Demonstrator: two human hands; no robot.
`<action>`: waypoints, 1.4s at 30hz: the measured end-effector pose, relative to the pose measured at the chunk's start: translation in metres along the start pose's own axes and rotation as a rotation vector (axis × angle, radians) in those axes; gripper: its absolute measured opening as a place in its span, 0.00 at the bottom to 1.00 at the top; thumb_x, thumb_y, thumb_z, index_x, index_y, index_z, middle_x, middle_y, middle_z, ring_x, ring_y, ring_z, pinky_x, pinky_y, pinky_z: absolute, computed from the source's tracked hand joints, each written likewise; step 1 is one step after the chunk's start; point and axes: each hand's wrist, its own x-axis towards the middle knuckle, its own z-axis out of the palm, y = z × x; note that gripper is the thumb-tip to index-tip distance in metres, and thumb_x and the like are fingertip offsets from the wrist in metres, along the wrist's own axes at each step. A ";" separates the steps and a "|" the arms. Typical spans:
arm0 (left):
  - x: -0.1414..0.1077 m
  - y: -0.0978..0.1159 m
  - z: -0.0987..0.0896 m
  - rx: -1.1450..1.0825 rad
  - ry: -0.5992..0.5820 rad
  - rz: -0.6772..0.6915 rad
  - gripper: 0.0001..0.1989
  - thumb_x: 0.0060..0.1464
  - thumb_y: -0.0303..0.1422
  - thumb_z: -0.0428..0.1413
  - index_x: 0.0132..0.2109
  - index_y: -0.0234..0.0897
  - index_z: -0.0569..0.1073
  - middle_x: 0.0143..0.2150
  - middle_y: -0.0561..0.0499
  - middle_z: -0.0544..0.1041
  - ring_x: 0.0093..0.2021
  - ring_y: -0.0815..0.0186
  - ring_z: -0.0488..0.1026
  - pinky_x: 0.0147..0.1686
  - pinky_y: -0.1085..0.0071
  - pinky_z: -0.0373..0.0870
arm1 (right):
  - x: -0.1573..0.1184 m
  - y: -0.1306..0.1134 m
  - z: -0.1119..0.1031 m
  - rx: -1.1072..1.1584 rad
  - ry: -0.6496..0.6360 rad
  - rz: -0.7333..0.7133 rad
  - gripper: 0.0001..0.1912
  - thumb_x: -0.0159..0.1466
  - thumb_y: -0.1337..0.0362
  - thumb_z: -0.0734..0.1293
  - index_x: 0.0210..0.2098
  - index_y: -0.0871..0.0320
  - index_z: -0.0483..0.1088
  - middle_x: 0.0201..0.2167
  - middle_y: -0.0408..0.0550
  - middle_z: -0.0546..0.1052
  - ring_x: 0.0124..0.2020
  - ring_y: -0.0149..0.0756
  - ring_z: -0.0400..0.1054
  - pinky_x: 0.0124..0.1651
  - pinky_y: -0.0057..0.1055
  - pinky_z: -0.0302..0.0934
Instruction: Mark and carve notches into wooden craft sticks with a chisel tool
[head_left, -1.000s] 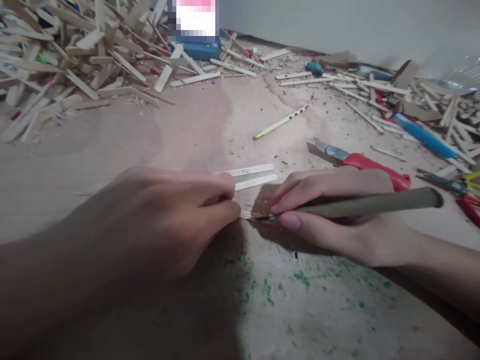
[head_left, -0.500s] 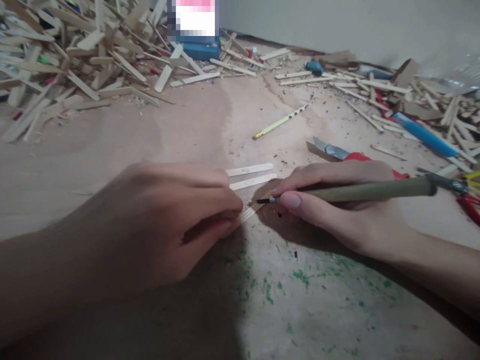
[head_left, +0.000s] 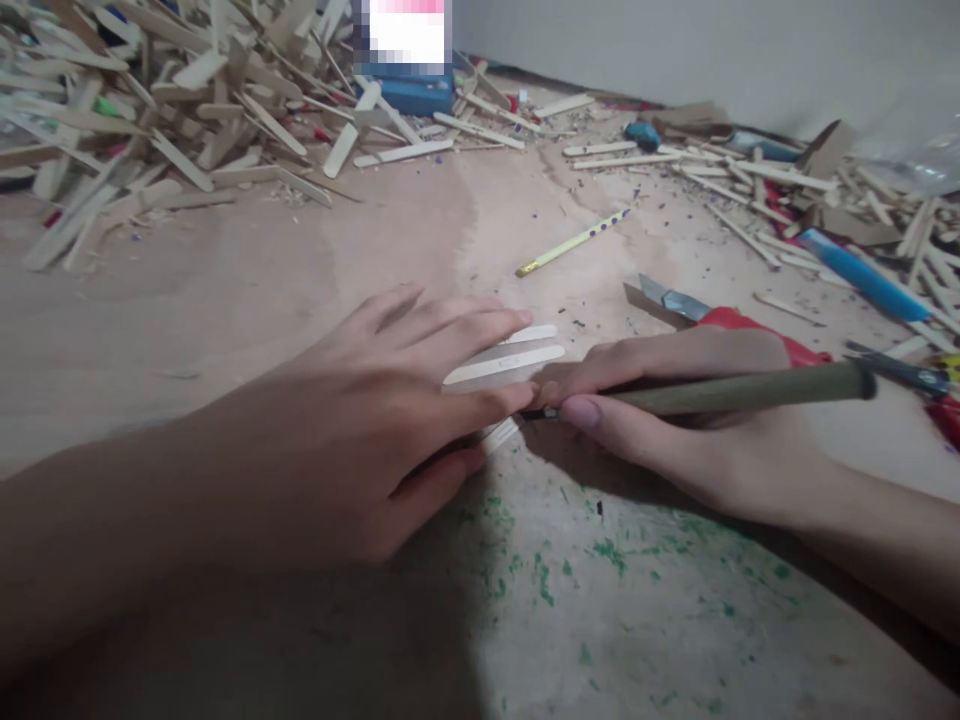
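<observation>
My left hand (head_left: 427, 400) lies low over the table, its far fingers spread. Its thumb and index finger hold a wooden craft stick (head_left: 501, 434) with lines on its end; most of that stick is hidden under the hand. Two more pale craft sticks lie side by side just beyond: the nearer stick (head_left: 517, 361) shows partly, and the farther stick (head_left: 541, 333) is mostly covered by fingers. A slim craft knife (head_left: 750, 388) with a greenish handle is gripped in my right hand (head_left: 660, 420). Its dark tip meets the held stick beside my left index fingertip.
A yellow pencil (head_left: 574, 243) lies farther back. Behind my right hand is a red-handled cutter (head_left: 679, 300) with its blade out. Heaps of craft sticks (head_left: 225, 110) fill the back left, and others lie at right near a blue tube (head_left: 862, 275) and pliers (head_left: 900, 370).
My left hand's far fingers have spread out and its index finger has reached forward over the stick, toward the knife tip. The right hand keeps its grip. The whole view has shifted slightly.
</observation>
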 end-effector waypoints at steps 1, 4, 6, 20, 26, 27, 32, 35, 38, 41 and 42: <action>0.000 0.000 -0.001 0.004 0.000 -0.004 0.24 0.89 0.37 0.51 0.83 0.50 0.74 0.92 0.38 0.67 0.92 0.39 0.65 0.86 0.25 0.66 | 0.000 0.000 0.001 0.011 -0.003 0.000 0.10 0.82 0.59 0.80 0.45 0.51 0.96 0.44 0.49 0.96 0.40 0.39 0.94 0.40 0.23 0.84; 0.000 0.003 -0.002 0.006 0.008 -0.005 0.20 0.88 0.38 0.53 0.78 0.48 0.76 0.90 0.36 0.69 0.89 0.38 0.69 0.85 0.25 0.67 | 0.000 -0.001 0.002 0.033 0.001 0.006 0.09 0.81 0.59 0.81 0.45 0.52 0.95 0.46 0.50 0.97 0.44 0.41 0.95 0.43 0.23 0.85; 0.001 0.005 -0.002 0.005 0.013 -0.010 0.17 0.88 0.36 0.53 0.75 0.45 0.77 0.89 0.36 0.70 0.88 0.36 0.70 0.85 0.24 0.67 | 0.001 -0.002 0.002 0.048 -0.003 0.017 0.08 0.80 0.60 0.81 0.44 0.52 0.95 0.47 0.51 0.97 0.46 0.42 0.95 0.42 0.23 0.85; 0.003 0.010 0.005 -0.036 -0.005 -0.001 0.25 0.87 0.37 0.50 0.81 0.47 0.77 0.92 0.40 0.69 0.93 0.38 0.65 0.91 0.20 0.62 | -0.004 -0.007 -0.001 0.123 -0.046 0.024 0.10 0.82 0.60 0.80 0.43 0.53 0.93 0.41 0.51 0.95 0.42 0.41 0.93 0.40 0.27 0.85; 0.000 0.008 0.006 -0.043 -0.011 -0.023 0.24 0.89 0.41 0.51 0.82 0.48 0.73 0.94 0.43 0.66 0.95 0.44 0.60 0.94 0.29 0.57 | 0.000 -0.008 0.001 0.188 -0.059 0.054 0.08 0.80 0.61 0.82 0.42 0.53 0.93 0.44 0.54 0.96 0.41 0.45 0.93 0.39 0.31 0.86; 0.000 0.007 0.006 -0.046 -0.013 -0.018 0.24 0.89 0.41 0.51 0.83 0.48 0.72 0.94 0.43 0.66 0.95 0.45 0.60 0.94 0.29 0.57 | 0.001 -0.008 0.001 0.191 -0.066 0.057 0.07 0.79 0.61 0.82 0.43 0.53 0.93 0.45 0.54 0.96 0.43 0.46 0.94 0.39 0.32 0.86; -0.001 0.005 0.004 -0.048 -0.008 -0.003 0.25 0.88 0.41 0.53 0.82 0.44 0.74 0.93 0.37 0.67 0.94 0.38 0.62 0.92 0.24 0.59 | 0.004 -0.008 0.003 0.192 -0.116 0.080 0.06 0.79 0.62 0.82 0.44 0.53 0.94 0.44 0.53 0.96 0.39 0.43 0.92 0.38 0.31 0.84; 0.000 0.005 0.003 -0.062 -0.034 -0.011 0.25 0.88 0.41 0.53 0.81 0.44 0.75 0.93 0.35 0.66 0.94 0.34 0.62 0.87 0.18 0.64 | 0.005 -0.009 0.004 0.202 -0.124 0.088 0.08 0.79 0.61 0.82 0.43 0.54 0.94 0.42 0.53 0.95 0.35 0.41 0.90 0.35 0.31 0.82; 0.000 0.004 0.003 -0.083 -0.049 -0.049 0.25 0.87 0.44 0.54 0.82 0.50 0.76 0.92 0.40 0.69 0.95 0.35 0.61 0.89 0.18 0.63 | 0.005 -0.010 0.003 0.217 -0.122 0.083 0.07 0.79 0.61 0.82 0.43 0.54 0.94 0.41 0.51 0.95 0.34 0.39 0.89 0.35 0.29 0.81; -0.001 0.002 0.004 -0.079 -0.055 -0.084 0.26 0.87 0.48 0.53 0.82 0.54 0.76 0.94 0.43 0.66 0.96 0.37 0.58 0.90 0.20 0.60 | 0.005 -0.011 0.002 0.195 -0.119 0.098 0.06 0.79 0.61 0.82 0.44 0.54 0.94 0.43 0.50 0.96 0.37 0.39 0.91 0.38 0.29 0.82; -0.002 0.002 0.004 -0.079 -0.056 -0.089 0.26 0.87 0.49 0.52 0.82 0.55 0.76 0.95 0.43 0.64 0.96 0.39 0.57 0.90 0.20 0.60 | 0.005 -0.011 0.002 0.190 -0.121 0.099 0.06 0.79 0.61 0.82 0.44 0.54 0.94 0.43 0.50 0.96 0.38 0.39 0.91 0.38 0.29 0.82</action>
